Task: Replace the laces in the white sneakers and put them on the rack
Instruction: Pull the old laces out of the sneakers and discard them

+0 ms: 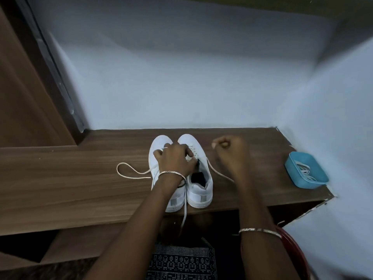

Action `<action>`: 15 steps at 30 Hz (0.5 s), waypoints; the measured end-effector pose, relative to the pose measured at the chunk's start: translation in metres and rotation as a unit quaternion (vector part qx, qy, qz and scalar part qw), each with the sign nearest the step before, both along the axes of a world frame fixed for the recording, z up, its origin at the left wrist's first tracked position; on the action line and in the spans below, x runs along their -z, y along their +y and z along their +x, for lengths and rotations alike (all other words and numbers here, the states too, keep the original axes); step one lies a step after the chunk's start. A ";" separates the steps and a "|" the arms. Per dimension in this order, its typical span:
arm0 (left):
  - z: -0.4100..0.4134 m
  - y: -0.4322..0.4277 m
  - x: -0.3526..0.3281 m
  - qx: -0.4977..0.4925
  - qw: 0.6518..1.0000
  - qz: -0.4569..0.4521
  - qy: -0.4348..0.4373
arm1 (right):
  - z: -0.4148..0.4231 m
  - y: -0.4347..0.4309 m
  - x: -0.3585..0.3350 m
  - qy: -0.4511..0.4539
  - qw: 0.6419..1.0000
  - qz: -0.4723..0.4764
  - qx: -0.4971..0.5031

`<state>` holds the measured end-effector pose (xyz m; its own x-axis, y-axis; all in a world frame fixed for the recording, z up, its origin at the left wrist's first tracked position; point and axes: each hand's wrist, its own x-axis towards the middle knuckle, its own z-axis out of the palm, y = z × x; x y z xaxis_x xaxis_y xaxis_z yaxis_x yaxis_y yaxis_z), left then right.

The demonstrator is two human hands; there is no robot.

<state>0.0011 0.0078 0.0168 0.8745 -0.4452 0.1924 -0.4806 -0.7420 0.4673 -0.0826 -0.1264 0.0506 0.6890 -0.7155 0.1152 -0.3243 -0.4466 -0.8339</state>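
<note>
Two white sneakers stand side by side on the wooden shelf top (pixel 70 178), toes toward the wall. My left hand (pixel 175 158) lies over the left sneaker (pixel 159 146) and reaches across to the eyelets of the right sneaker (pixel 201 182), fingers curled at the tongue. My right hand (pixel 230 150) is raised to the right of the shoes, pinching the end of a pale lace (pixel 220 174) that runs down from it to the right sneaker. Another stretch of lace (pixel 131 170) loops on the wood to the left. A lace end (pixel 184 215) hangs over the front edge.
A blue plastic tray (pixel 306 170) holding several white laces sits at the shelf's right end by the wall. A white wall rises behind, a wooden door panel (pixel 24 87) stands at the left. Dark shelf space opens below the front edge.
</note>
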 end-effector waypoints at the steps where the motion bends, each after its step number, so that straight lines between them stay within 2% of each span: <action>1: -0.003 -0.003 0.004 0.009 1.000 0.007 0.009 | 0.003 0.004 0.013 0.009 1.000 0.008 -0.002; 5: -0.007 -0.014 0.018 -0.004 1.000 0.005 -0.001 | 0.008 0.024 0.046 0.055 0.998 0.008 -0.015; 9: -0.004 -0.017 0.028 -0.016 1.000 -0.017 0.005 | 0.013 0.032 0.056 0.047 0.998 -0.042 0.008; 15: -0.002 -0.018 0.032 -0.018 0.999 -0.028 -0.021 | 0.011 0.024 0.062 0.025 0.998 -0.050 0.026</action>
<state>-0.0010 -0.0099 -0.0156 0.8807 -0.4004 0.2531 -0.4736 -0.7327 0.4888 -0.0720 -0.1021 -0.0113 0.6581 -0.7370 0.1540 -0.3893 -0.5081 -0.7683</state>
